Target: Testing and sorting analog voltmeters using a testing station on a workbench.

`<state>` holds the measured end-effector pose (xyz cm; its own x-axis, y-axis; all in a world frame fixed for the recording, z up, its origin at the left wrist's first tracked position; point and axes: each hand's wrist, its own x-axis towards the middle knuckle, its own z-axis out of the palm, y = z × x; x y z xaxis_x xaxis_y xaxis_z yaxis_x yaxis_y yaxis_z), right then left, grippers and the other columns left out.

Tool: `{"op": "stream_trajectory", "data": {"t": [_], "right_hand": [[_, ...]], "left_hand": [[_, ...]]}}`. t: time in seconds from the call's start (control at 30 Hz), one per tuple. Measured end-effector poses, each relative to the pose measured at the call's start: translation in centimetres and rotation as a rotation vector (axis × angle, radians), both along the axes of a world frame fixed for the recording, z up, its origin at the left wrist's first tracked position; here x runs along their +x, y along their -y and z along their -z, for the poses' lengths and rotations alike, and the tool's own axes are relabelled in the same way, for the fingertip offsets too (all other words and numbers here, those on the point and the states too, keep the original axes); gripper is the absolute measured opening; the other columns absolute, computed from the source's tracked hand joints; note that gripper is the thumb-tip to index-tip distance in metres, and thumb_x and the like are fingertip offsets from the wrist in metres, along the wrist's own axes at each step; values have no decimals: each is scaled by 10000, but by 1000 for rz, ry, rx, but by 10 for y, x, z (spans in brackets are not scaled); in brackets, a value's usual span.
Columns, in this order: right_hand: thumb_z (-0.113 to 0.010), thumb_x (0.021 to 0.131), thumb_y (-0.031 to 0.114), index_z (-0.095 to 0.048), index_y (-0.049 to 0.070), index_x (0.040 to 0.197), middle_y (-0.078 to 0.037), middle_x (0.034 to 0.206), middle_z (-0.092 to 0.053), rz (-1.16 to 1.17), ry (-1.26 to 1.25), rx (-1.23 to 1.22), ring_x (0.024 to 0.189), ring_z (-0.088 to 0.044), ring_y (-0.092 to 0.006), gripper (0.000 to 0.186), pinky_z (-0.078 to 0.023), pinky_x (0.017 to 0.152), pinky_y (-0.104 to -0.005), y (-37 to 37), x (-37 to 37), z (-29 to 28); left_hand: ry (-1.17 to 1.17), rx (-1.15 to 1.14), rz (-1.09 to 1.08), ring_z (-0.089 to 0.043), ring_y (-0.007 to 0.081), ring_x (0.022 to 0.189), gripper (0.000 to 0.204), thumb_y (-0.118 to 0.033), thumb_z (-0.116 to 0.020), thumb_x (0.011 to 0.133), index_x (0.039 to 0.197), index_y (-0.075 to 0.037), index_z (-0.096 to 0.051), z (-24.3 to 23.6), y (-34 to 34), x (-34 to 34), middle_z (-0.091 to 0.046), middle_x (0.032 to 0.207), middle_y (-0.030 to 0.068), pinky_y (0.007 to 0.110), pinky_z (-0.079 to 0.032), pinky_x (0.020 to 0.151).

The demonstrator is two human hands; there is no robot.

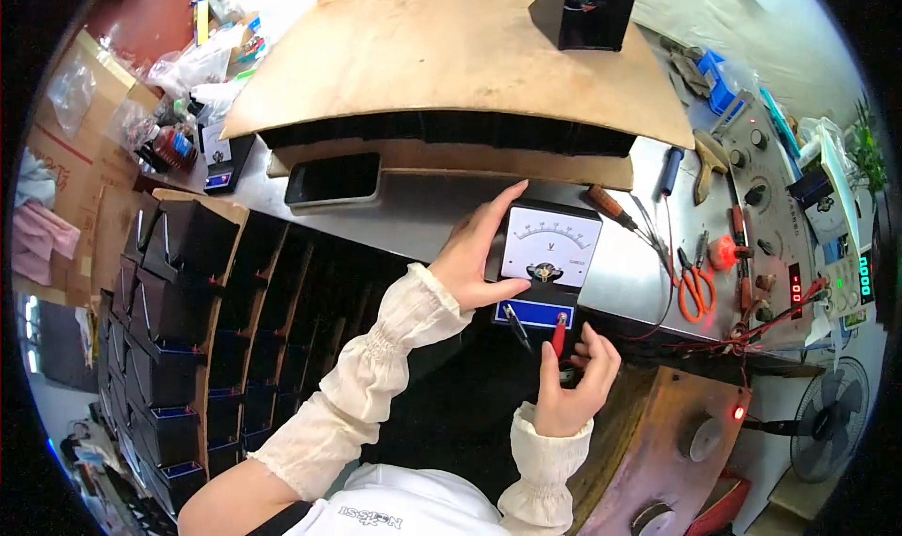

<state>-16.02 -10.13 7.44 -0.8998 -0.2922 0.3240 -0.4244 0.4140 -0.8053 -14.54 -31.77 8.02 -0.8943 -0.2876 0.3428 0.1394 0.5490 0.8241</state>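
A panel voltmeter (pixel 552 237) with a white dial and a black case is at the table's near edge. My left hand (pixel 474 259) is wrapped round its left side, thumb across the lower front and fingers along the top edge. Below the dial runs a blue terminal strip (pixel 536 314) with two posts. A black crocodile clip (pixel 516 326) is on the left post and a red crocodile clip (pixel 560 337) on the right one. My right hand (pixel 575 386) closes round the red clip's lower end, thumb on its left and fingers on its right.
A phone (pixel 333 180) lies left of the meter. To the right are a screwdriver (pixel 611 205), orange-handled scissors (pixel 696 292) and a control panel (pixel 766 198) with red leads. Black meter cases (pixel 188 245) are stacked at left. A wooden board (pixel 451 57) spans the back.
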Motion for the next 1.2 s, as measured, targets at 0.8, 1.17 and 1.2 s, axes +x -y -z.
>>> {"op": "stream_trajectory", "data": {"t": [0.8,1.17,1.2], "right_hand": [[-701,870,54,-631,-32,1030,-93,851,-677,3,189,-120,691,-623,-126,195,-501,632,-252,4,7,2],[-749,824,63,-629,-6,918,-99,791,-653,42,85,-93,642,-601,-161,167,-492,608,-289,5,-10,8],[-739,830,55,-628,-4,917,-98,794,-653,15,40,-86,648,-599,-160,153,-489,607,-287,5,-11,10]], "left_hand": [[30,-23,30,-384,408,1345,1055,-157,-806,700,1537,-94,-165,2,2,3,-369,1465,250,433,-297,1125],[-12,-50,39,-407,421,1312,1053,-171,-815,700,1535,-125,-175,-3,-1,-5,-410,1413,259,447,-316,1111],[-26,-30,38,-415,419,1304,1051,-168,-815,697,1534,-122,-180,-1,2,-2,-416,1406,258,449,-325,1105]]}}
